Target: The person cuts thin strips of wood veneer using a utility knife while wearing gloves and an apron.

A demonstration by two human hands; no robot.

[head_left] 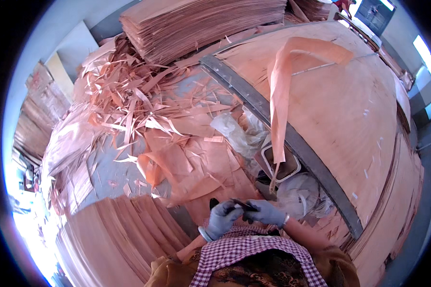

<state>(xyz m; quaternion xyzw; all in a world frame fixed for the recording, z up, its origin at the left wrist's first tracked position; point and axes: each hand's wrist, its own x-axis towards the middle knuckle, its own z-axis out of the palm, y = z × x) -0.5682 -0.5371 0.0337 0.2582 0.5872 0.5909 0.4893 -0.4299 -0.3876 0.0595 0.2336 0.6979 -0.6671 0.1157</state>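
Observation:
My two hands, in pale grey gloves, meet close in front of my checked apron (258, 246). A small, dark, slim object (244, 205) lies between them; its kind is too small to make out. The fingers of my left hand (221, 221) are closed round its left end. My right hand (267, 213) grips its right end with bent fingers. Just beyond them lie sheets of reddish wood veneer (210, 160). One long curled veneer strip (280, 91) rests over the large veneer sheet (340, 105) and hangs over its near edge.
A dark straight bar (273, 126) crosses the big sheet's left edge. Beside it are a pale-rimmed bin (289, 174) and crumpled clear plastic (242, 131). Veneer scraps (124, 95) heap at left, before a tall veneer stack (206, 31). More sheets (115, 239) stand near my left arm.

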